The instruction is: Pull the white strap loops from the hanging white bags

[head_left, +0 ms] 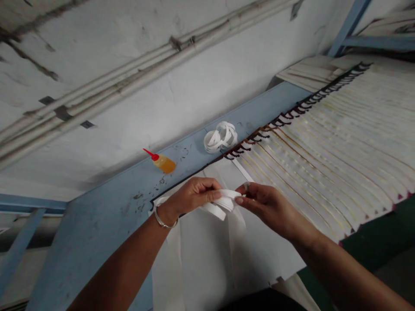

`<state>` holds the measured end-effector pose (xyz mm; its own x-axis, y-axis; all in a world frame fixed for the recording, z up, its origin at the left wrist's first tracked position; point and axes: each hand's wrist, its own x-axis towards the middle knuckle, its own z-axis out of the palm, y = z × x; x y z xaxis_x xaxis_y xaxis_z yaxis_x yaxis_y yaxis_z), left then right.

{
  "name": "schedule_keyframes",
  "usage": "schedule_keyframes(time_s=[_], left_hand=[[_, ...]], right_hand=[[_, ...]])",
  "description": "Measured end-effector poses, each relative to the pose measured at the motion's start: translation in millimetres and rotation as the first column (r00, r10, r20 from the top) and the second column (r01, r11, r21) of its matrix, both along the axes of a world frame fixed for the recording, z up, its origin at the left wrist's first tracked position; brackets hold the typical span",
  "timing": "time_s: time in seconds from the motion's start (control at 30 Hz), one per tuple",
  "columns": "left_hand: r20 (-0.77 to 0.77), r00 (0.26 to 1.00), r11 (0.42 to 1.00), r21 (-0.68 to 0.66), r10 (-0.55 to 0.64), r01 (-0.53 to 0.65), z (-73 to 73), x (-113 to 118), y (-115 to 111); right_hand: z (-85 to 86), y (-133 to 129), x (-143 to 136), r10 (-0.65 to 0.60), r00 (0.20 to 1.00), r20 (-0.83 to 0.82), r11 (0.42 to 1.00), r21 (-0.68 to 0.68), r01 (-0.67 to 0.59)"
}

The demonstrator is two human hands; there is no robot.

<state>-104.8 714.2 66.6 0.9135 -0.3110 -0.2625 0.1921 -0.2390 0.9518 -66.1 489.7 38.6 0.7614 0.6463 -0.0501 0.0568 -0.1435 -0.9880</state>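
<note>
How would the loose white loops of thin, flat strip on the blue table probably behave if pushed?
The loose white loops would probably feel light, being thin bands around open gaps. They may flex or shift out of shape, since nothing visible ties them. On the blue table, they would perhaps slide more than roll, their outline being uneven.

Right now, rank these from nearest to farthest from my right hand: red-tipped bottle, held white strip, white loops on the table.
1. White strip: touching your right hand.
2. White loops: ahead and left, on the table.
3. Red-tipped bottle: farther left.
</note>
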Motion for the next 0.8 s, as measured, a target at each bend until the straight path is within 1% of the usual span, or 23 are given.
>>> schedule_keyframes(time_s=[0.1, 0.17, 0.27, 0.37, 0.43, 0.5, 0.53, 0.57, 0.6, 0.63, 0.67, 0.7, 0.73, 0.77, 0.8], left_hand=[[-0.071, 0.994, 0.996, 0.022, -0.088, 0.09, -7.8, 4.5, 4.7], [-0.087, 0.989, 0.989, 0.076, -0.124, 0.13, -14.6, 8.3, 8.7], [-0.041, 0.989, 0.967, 0.205, -0.144, 0.15, -28.1, 15.1, 17.5], [-0.009, 0.986, 0.94, 0.301, -0.166, 0.161, -45.5, 22.4, 32.4], [0.017, 0.98, 0.896, 0.408, -0.199, 0.175, -55.8, 26.8, 43.8], [0.104, 0.959, 0.815, 0.555, -0.265, 0.166, -60.4, 29.7, 50.6], [0.18, 0.936, 0.771, 0.624, -0.302, 0.129, -59.6, 30.1, 50.0], [0.274, 0.905, 0.732, 0.679, -0.325, 0.057, -56.5, 29.4, 45.6], [0.376, 0.864, 0.708, 0.706, -0.335, -0.032, -51.3, 27.5, 36.9], [0.472, 0.815, 0.707, 0.698, -0.336, -0.113, -44.3, 24.4, 24.1], [0.543, 0.767, 0.729, 0.668, -0.342, -0.148, -36.3, 20.2, 7.8], [0.584, 0.728, 0.764, 0.632, -0.359, -0.129, -28.0, 15.4, -10.6], [0.59, 0.7, 0.811, 0.584, -0.403, -0.025, -20.0, 10.6, -29.6], [0.565, 0.675, 0.829, 0.544, -0.475, 0.129, -13.0, 6.5, -47.1], [0.529, 0.66, 0.821, 0.51, -0.534, 0.255, -7.6, 3.6, -61.5]], right_hand=[[-8.3, -15.3, -7.7, -0.015, 0.993, -0.12, 0.999, -0.033, 0.011], [-11.7, -25.6, -15.2, -0.049, 0.979, -0.198, 0.997, -0.063, 0.037], [-12.8, -40.4, -29.8, -0.132, 0.933, -0.336, 0.99, -0.097, 0.106], [-9.6, -57.4, -47.3, -0.144, 0.892, -0.428, 0.988, -0.116, 0.104], [-7.5, -70.0, -58.6, -0.12, 0.877, -0.465, 0.991, -0.11, 0.077], [-7.7, -80.5, -68.2, -0.094, 0.866, -0.491, 0.994, -0.102, 0.05], [-9.0, -83.8, -71.8, -0.09, 0.866, -0.493, 0.994, -0.103, 0.045], [-10.8, -85.3, -74.5, -0.092, 0.871, -0.482, 0.993, -0.107, 0.045], [-13.0, -84.8, -76.2, -0.102, 0.882, -0.46, 0.992, -0.116, 0.054], [-15.1, -82.6, -77.0, -0.115, 0.894, -0.433, 0.99, -0.125, 0.067], [-16.9, -79.1, -76.8, -0.124, 0.904, -0.409, 0.989, -0.129, 0.077], [-17.9, -75.0, -75.9, -0.128, 0.911, -0.392, 0.988, -0.13, 0.082], [-18.2, -71.2, -74.5, -0.132, 0.915, -0.382, 0.988, -0.128, 0.089], [-17.8, -68.8, -73.0, -0.14, 0.917, -0.372, 0.987, -0.128, 0.098], [-16.9, -68.4, -71.4, -0.158, 0.919, -0.36, 0.984, -0.137, 0.116]])
